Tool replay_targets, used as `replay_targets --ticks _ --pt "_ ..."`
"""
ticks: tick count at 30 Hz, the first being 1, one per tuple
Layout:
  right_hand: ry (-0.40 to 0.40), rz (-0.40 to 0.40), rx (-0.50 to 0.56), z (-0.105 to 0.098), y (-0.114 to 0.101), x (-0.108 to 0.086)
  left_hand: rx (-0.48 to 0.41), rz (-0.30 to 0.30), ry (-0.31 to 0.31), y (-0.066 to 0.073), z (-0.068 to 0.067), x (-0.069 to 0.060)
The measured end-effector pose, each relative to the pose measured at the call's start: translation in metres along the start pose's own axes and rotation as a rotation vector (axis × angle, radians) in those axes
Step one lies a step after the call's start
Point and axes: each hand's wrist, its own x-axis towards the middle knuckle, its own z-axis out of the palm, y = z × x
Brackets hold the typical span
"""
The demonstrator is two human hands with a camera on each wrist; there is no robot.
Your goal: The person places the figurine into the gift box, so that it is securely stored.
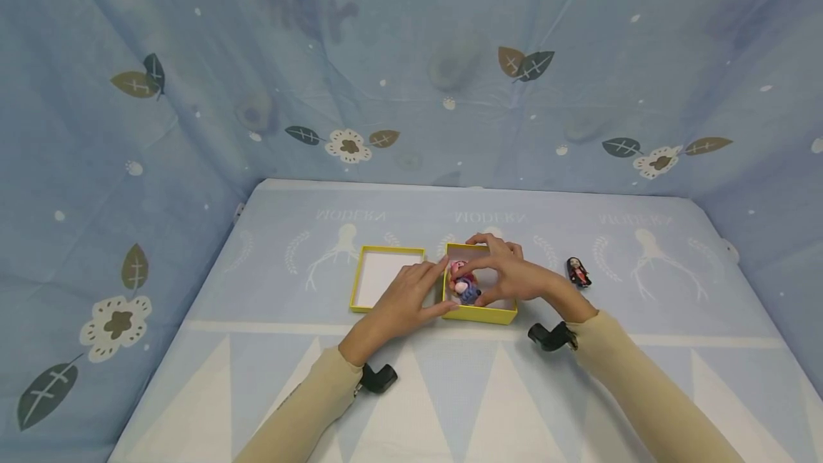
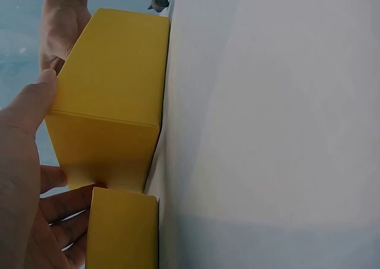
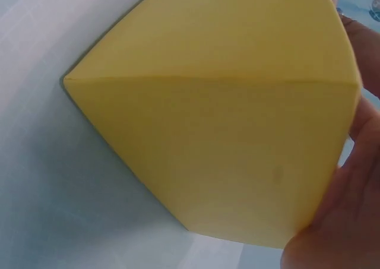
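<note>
An open yellow box with a pale inside stands mid-table in the head view. Small figurines in pink, red and blue lie against its left side; how many is hard to tell. My right hand reaches in from the right, thumb and index finger curled round a figurine. My left hand holds the box by its near left corner, thumb on the near rim and fingers along the left wall. In the left wrist view the thumb presses the top edge of the yellow box. Box walls hide the right fingertips in the right wrist view.
Left of the box lies a shallow yellow-rimmed lid with a white inside, close to my left fingers. A dark-haired figurine in red and black lies right of my right hand. Patterned blue fabric hangs behind the table.
</note>
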Motion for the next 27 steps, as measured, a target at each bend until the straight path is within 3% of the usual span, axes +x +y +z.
replay_targets --ticks 10,27 --pt "0.020 0.018 -0.071 0.0028 -0.0043 -0.0003 -0.012 -0.019 -0.015 0.0004 0.0007 -0.0003" --pt "-0.053 0.087 -0.090 -0.0006 -0.0077 0.0017 -0.003 -0.025 -0.022 -0.0002 0.0019 0.0004"
